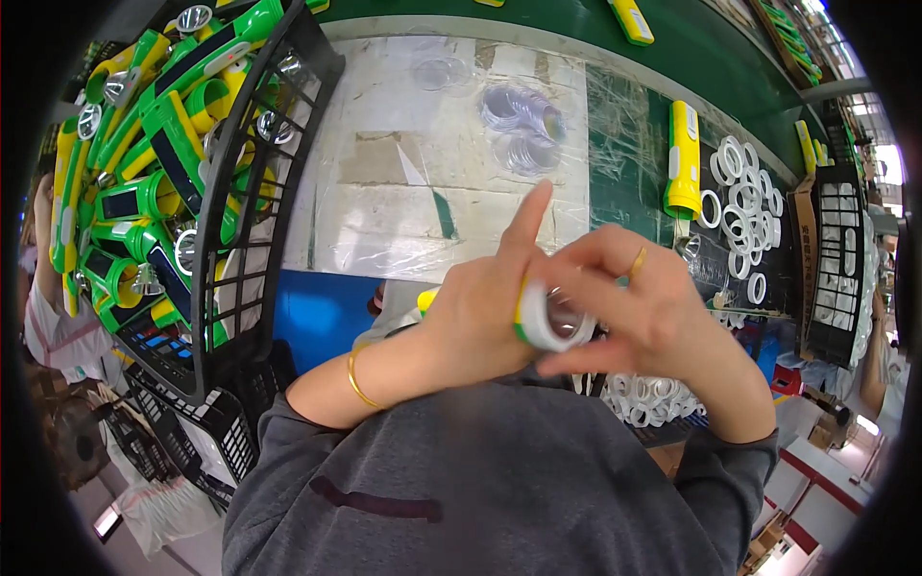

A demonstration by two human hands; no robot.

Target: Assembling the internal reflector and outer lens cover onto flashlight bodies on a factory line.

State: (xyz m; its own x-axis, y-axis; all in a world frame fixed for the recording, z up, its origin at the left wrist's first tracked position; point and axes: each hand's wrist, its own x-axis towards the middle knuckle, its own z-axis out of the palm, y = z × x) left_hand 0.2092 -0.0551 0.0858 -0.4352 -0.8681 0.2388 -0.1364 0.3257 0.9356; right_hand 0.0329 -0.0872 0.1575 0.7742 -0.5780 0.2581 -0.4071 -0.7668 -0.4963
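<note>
In front of my chest, my left hand (480, 309) is wrapped round a yellow and green flashlight (521, 309), its index finger pointing up and away. Most of the flashlight's body is hidden by that hand. A white ring (545, 331) sits at its open head, which faces right, with something shiny inside. The fingers and thumb of my right hand (653, 312) are curled round the ring from the right, slightly blurred. Beyond my hands, stacks of clear round lenses (523, 130) lie on the plastic-covered board (355, 230).
A black crate (226, 278) heaped with green and yellow flashlights (144, 192) stands at left. Another yellow flashlight (684, 158) lies at right beside scattered white rings (744, 211). More rings (648, 396) fill a container below the table edge. A black basket (836, 250) stands far right.
</note>
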